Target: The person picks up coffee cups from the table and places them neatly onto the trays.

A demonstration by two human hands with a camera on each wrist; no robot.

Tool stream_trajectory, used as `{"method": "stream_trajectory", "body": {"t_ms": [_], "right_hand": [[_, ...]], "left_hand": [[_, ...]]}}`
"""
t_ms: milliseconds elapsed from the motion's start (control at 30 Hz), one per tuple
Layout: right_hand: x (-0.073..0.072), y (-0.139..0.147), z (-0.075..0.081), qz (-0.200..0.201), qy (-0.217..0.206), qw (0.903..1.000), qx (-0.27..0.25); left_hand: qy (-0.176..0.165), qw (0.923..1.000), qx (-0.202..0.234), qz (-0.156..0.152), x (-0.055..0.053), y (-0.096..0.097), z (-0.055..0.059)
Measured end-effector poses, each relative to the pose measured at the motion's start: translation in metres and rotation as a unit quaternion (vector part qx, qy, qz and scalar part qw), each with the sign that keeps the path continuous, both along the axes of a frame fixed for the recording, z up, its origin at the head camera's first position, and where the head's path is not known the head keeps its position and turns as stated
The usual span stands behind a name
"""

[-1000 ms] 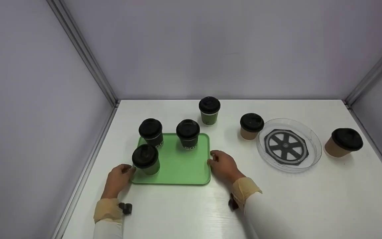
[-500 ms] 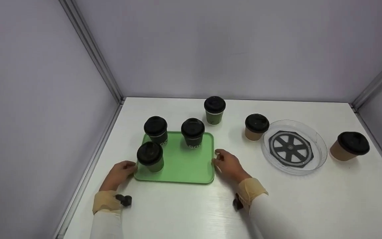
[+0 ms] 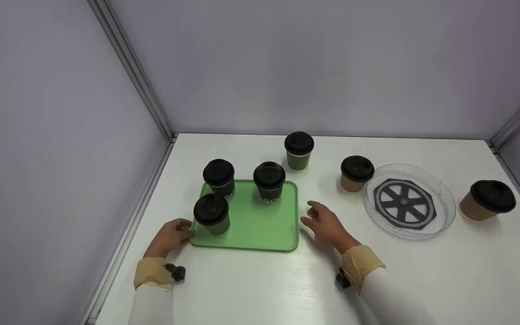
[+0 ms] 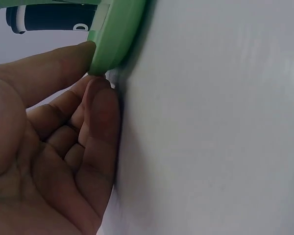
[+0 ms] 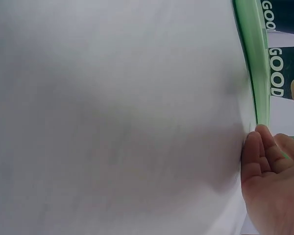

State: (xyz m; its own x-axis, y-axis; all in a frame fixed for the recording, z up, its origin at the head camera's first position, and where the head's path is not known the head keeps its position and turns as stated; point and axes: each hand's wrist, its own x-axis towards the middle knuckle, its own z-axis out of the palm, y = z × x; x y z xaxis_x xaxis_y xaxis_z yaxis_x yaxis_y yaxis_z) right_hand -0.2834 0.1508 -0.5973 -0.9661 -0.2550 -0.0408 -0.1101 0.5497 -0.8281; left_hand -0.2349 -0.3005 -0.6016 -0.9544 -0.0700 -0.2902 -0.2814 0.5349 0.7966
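Pinches L rim of green tray point(image 3: 260, 228) nr its front corner w/ L hand point(image 3: 169, 235), but grips nothing w/ R hand point(image 3: 327, 224), w/ fingers & thumb parted just beside R rim yet apart from it. Lies flat on white table point(image 3: 251, 284) btwn both hands, w/ long axis running side to side, so nearest to L hand, by contact. Carries three lidded cups point(image 3: 269, 180), mostly toward L & back.
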Motion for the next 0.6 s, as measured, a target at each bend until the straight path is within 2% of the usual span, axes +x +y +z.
{"method": "stream_trajectory", "body": {"t_ms": [167, 300, 600], "right_hand": [[-0.005, 0.013, 0.006, 0.005, 0.023, 0.9997, 0.003], [-0.011, 0.022, 0.01, 0.009, 0.042, 0.9991, 0.007], [-0.024, 0.024, 0.013, 0.003, 0.036, 0.999, 0.027]], "left_hand": [[-0.005, 1.0, -0.006, -0.003, -0.002, 0.0, 0.001], [-0.007, 0.9999, 0.008, -0.008, -0.004, -0.001, 0.003], [0.004, 0.9993, 0.027, -0.027, 0.004, -0.005, 0.0]]}}
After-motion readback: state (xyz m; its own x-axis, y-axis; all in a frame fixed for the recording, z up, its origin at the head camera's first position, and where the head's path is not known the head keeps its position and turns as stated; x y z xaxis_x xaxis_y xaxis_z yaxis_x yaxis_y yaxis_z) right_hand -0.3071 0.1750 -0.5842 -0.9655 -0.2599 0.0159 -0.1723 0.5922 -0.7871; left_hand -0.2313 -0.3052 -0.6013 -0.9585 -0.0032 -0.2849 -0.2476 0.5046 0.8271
